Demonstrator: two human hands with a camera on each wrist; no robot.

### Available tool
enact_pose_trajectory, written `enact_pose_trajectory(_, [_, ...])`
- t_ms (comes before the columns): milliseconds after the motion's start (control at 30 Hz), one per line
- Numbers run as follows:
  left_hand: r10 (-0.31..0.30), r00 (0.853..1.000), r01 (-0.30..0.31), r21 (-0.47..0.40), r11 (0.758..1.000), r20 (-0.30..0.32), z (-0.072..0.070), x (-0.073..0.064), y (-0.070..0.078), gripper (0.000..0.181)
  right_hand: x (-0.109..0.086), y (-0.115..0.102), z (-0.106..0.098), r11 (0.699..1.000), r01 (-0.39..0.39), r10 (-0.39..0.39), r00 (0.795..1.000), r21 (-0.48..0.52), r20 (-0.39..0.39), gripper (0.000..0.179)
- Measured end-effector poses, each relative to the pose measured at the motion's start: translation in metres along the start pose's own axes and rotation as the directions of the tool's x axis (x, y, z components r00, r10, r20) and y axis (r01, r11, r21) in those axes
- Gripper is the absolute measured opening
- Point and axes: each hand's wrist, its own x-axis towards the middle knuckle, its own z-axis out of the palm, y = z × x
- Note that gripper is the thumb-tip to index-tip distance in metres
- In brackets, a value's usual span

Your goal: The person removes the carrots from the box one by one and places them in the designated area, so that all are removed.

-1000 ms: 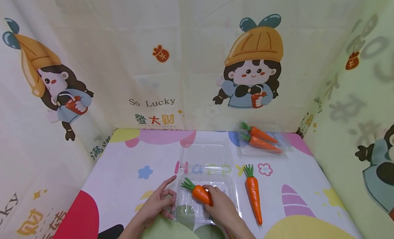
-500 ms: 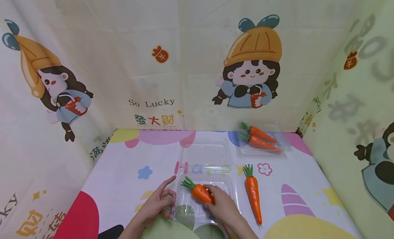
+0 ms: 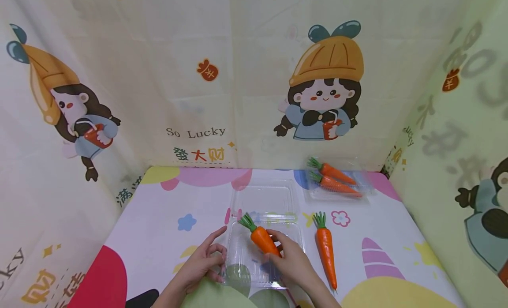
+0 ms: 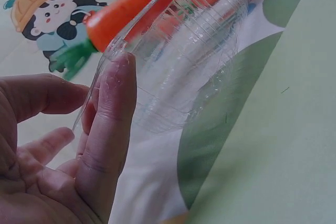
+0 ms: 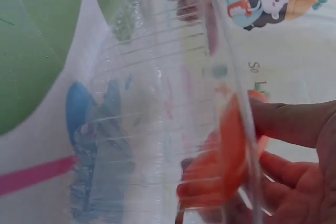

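My right hand [image 3: 289, 257] grips an orange carrot [image 3: 263, 241] with a green top, thumb on one side and fingers on the other. The carrot slants over the base of a lidded clear plastic box [image 3: 238, 255], its green end toward the far left. In the right wrist view, the carrot [image 5: 231, 156] shows partly through the box wall. My left hand [image 3: 204, 259] is at the left side of the box. Its fingers lie on both sides of the rim in the left wrist view, pinching the clear plastic box [image 4: 173, 77]. The lid lies folded back, away from me.
Another carrot [image 3: 326, 250] lies on the patterned tablecloth to the right of the box. Farther back on the right stands a clear box [image 3: 369, 189] with two carrots inside. Printed cloth walls [image 3: 254, 100] enclose the table at the back and sides.
My right hand has lifted the carrot up from the box base and shifted it slightly away from me. My left hand has stayed in place at the rim.
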Motion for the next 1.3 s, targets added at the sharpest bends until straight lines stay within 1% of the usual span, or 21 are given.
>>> enact_pose_trajectory(200, [0.006,1.000,-0.006,0.008,1.000,-0.002,0.000,0.000,0.000,0.085,0.003,0.000,-0.005,0.995,-0.006,0.012,0.998,0.098,-0.068,0.063])
enact_pose_trajectory(300, [0.008,1.000,-0.008,0.008,1.000,0.001,0.000,0.000,-0.001,0.085,0.003,0.000,-0.007,0.982,-0.041,0.057,0.995,0.185,-0.086,0.065])
enact_pose_trajectory(400, [0.009,1.000,-0.010,0.004,1.000,0.008,0.001,0.000,0.000,0.086,0.003,0.000,-0.009,0.946,-0.094,0.121,0.990,0.310,-0.068,0.071])
enact_pose_trajectory(533, [0.013,1.000,-0.013,-0.001,1.000,0.016,0.001,0.000,0.000,0.086,0.001,0.000,-0.012,0.882,-0.147,0.173,0.985,0.447,-0.018,0.079])
enact_pose_trajectory(733, [0.024,0.999,-0.023,-0.002,1.000,0.025,0.000,0.001,0.000,0.085,-0.001,0.003,-0.016,0.808,-0.167,0.181,0.983,0.565,0.032,0.077])
enact_pose_trajectory(833, [0.035,0.999,-0.035,0.002,0.999,0.032,-0.001,0.001,-0.001,0.084,-0.001,0.004,-0.018,0.778,-0.164,0.185,0.982,0.606,0.028,0.075])
enact_pose_trajectory(900, [0.040,0.999,-0.040,0.005,0.999,0.034,-0.001,0.002,-0.001,0.084,-0.002,0.005,-0.019,0.764,-0.161,0.193,0.981,0.625,0.016,0.074])
enact_pose_trajectory(1033, [0.040,0.999,-0.041,0.008,0.999,0.032,-0.001,0.002,-0.001,0.084,-0.004,0.005,-0.022,0.753,-0.154,0.202,0.979,0.640,-0.002,0.074])
enact_pose_trajectory(1300, [0.034,0.999,-0.034,-0.001,0.999,0.027,-0.001,0.001,0.000,0.087,-0.010,0.012,-0.028,0.751,-0.125,0.209,0.976,0.648,-0.055,0.074])
